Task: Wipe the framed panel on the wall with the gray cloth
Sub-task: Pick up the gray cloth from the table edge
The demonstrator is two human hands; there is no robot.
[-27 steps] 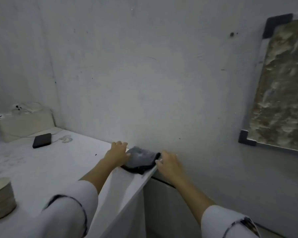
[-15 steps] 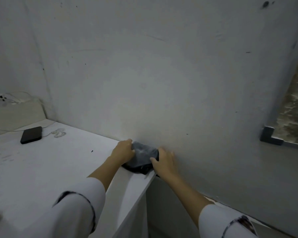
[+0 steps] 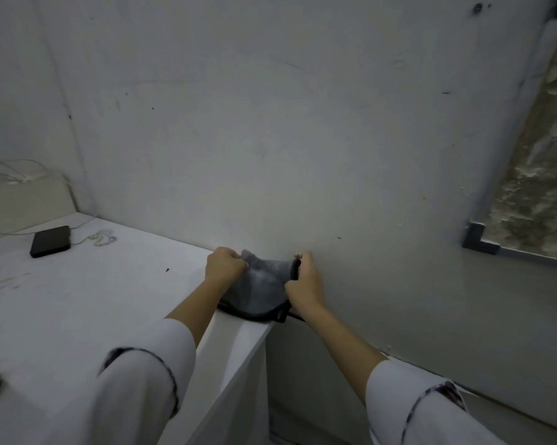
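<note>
While the gray cloth (image 3: 261, 285) sits at the counter (image 3: 78, 303) corner, both hands apparently pinch its edges.

Pretty dim, flat grayish light, brightest patch on the wall (image 3: 238, 139) mid-frame. Soft overall, sleeves (image 3: 148, 390) blurry up close, wide-angle bending at the edges.
</note>
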